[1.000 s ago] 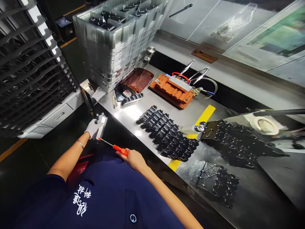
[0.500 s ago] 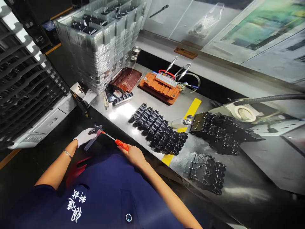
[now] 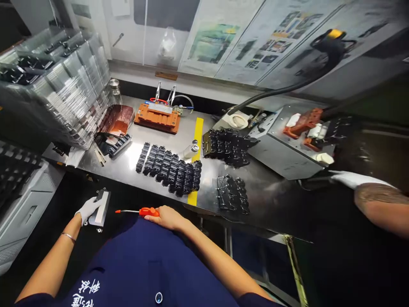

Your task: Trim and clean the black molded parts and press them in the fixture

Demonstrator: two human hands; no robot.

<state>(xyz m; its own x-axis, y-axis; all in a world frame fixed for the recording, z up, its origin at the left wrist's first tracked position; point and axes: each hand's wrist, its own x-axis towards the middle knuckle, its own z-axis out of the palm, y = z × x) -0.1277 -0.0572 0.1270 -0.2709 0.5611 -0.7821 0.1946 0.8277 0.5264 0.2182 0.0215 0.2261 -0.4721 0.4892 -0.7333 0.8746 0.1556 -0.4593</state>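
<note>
My left hand [image 3: 87, 210], in a white glove, grips a dark moulded part [image 3: 101, 209] whose flat face shines in the light. It is held in front of the bench, at the lower left. My bare right hand [image 3: 170, 217] is wrapped round an orange air blow gun [image 3: 148, 211]. The gun's thin nozzle points left at the part, and its orange tip is a short gap away from it. Close by on the bench, black moulded parts [image 3: 169, 168] stand in a tight row.
Stacked clear trays [image 3: 68, 98] rise at the left behind a brown bin [image 3: 119, 119]. An orange fixture [image 3: 157, 116] sits at the back. More black parts [image 3: 228, 147] lie right of the yellow strip [image 3: 198, 136]. A co-worker's gloved hand [image 3: 348, 179] reaches beside a grey machine [image 3: 284, 147].
My view has swung right, bringing the machine and co-worker's hand into sight. The part is turned to show its flat face, and the blow gun's tip is now farther from it.
</note>
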